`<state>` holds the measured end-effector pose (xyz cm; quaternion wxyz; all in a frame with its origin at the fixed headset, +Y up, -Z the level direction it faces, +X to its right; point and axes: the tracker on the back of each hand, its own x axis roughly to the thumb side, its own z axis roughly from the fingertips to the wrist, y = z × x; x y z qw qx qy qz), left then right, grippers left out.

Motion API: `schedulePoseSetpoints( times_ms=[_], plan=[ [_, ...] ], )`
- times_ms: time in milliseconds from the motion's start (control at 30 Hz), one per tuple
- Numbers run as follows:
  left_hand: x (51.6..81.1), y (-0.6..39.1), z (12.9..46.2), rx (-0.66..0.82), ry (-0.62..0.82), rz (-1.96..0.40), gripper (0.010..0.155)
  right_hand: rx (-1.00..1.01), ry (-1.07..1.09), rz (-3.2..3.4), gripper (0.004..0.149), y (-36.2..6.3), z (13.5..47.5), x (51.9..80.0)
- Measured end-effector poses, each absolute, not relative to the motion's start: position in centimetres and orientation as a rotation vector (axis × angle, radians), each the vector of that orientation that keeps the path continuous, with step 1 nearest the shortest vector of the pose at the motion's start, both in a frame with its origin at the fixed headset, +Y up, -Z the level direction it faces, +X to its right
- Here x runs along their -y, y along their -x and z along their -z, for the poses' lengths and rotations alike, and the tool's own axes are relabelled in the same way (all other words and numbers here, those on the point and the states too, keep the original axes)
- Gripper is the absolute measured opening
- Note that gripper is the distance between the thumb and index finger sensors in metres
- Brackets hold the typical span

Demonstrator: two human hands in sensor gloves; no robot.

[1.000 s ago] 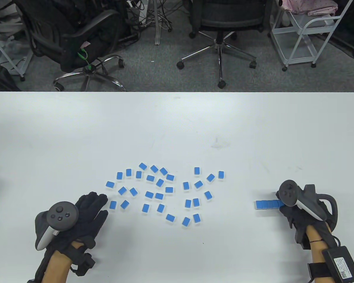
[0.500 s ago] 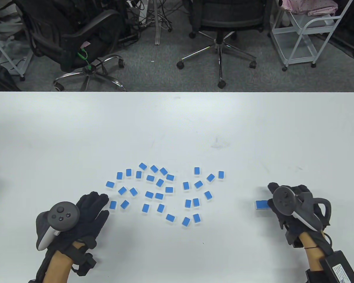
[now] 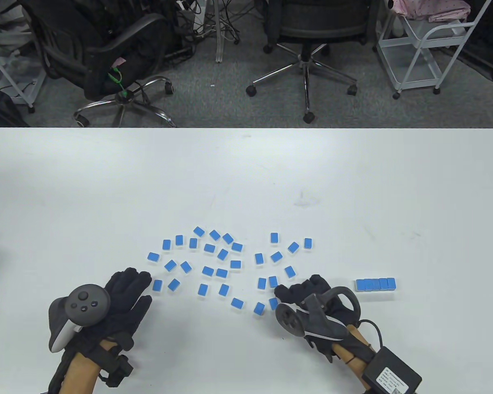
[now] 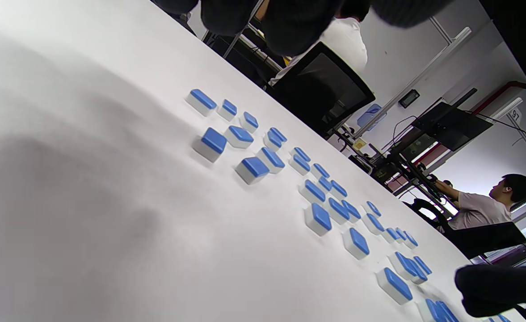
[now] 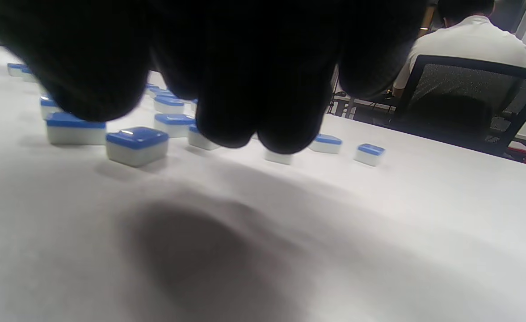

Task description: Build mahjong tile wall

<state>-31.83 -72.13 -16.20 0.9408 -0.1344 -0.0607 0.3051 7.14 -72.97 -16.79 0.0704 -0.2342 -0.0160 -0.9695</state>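
Note:
Several loose mahjong tiles (image 3: 222, 262), blue backs up, lie scattered on the white table (image 3: 246, 172). A short row of tiles (image 3: 375, 284) stands side by side at the right. My right hand (image 3: 293, 289) hovers at the right end of the scatter, its fingertips (image 5: 271, 129) just above the table next to a loose tile (image 3: 272, 303); it holds nothing. The nearest tile in the right wrist view (image 5: 136, 145) lies just left of those fingers. My left hand (image 3: 138, 283) rests flat with fingers spread, left of the scatter, holding nothing. The left wrist view shows the tiles (image 4: 254, 169) ahead.
Office chairs (image 3: 312, 24) and a white cart (image 3: 427, 45) stand on the floor beyond the table's far edge. The table's far half is bare white surface. A cabled black box (image 3: 392, 375) hangs on my right forearm.
My right hand left the tile row and moved left to the loose tiles. The row now shows in full. The left hand has barely moved.

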Motion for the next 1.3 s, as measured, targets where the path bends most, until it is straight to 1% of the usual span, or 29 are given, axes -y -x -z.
schedulePoseSetpoints(
  times_ms=[100,200,233,267,400,533,600,633,700,767,833,867,933,1000,1133,1200,1300],
  plan=[
    [72.1,31.7,16.2,0.132,0.274,-0.621,0.069,0.053,0.686,2.860,0.061,-5.5,17.0,73.5],
    [72.0,31.7,16.1,0.135,0.270,-0.621,0.069,0.066,0.689,2.769,0.056,-4.4,17.0,74.4],
    [72.0,31.8,16.1,0.135,0.269,-0.620,0.069,0.079,0.689,2.742,0.057,-4.2,16.9,74.7],
    [72.0,31.8,16.1,0.134,0.267,-0.620,0.069,0.049,0.682,2.736,0.056,-4.2,16.7,74.5],
    [72.0,31.9,16.0,0.132,0.268,-0.628,0.069,0.159,0.667,2.651,0.057,-4.5,16.4,74.4],
    [72.0,31.8,16.0,0.135,0.270,-0.629,0.069,0.177,0.675,2.617,0.059,-5.5,16.1,74.5],
    [72.0,31.8,16.0,0.137,0.271,-0.631,0.069,0.161,0.596,2.632,0.059,-6.9,16.9,73.5],
    [72.0,31.7,16.0,0.137,0.271,-0.630,0.069,0.115,0.529,2.669,0.058,-7.9,17.5,72.3],
    [72.0,31.7,16.0,0.138,0.270,-0.627,0.069,-0.013,0.316,2.867,0.058,-11.0,19.5,68.7],
    [72.1,31.7,16.2,0.133,0.274,-0.633,0.069,-0.069,0.151,3.058,0.058,-13.6,21.1,66.3],
    [72.2,31.6,16.3,0.137,0.278,-0.636,0.069,-0.073,0.043,3.053,0.058,-14.8,22.3,65.5],
    [72.2,31.4,16.4,0.144,0.280,-0.634,0.069,-0.046,0.002,2.972,0.058,-15.0,23.0,65.6],
    [72.2,31.1,16.5,0.154,0.280,-0.628,0.069,0.029,-0.018,2.807,0.057,-14.8,24.3,66.9],
    [72.1,31.1,16.5,0.158,0.272,-0.625,0.069,0.086,-0.026,2.751,0.057,-14.6,25.2,68.2],
    [72.2,31.0,16.3,0.169,0.281,-0.611,0.069,0.261,-0.059,2.700,0.057,-13.9,28.2,70.9],
    [72.1,31.0,16.2,0.178,0.270,-0.595,0.070,0.370,-0.093,2.718,0.057,-13.6,29.7,71.8],
    [72.3,30.8,16.2,0.177,0.279,-0.604,0.069,0.423,-0.093,2.743,0.057,-13.6,31.3,72.5]
  ],
)
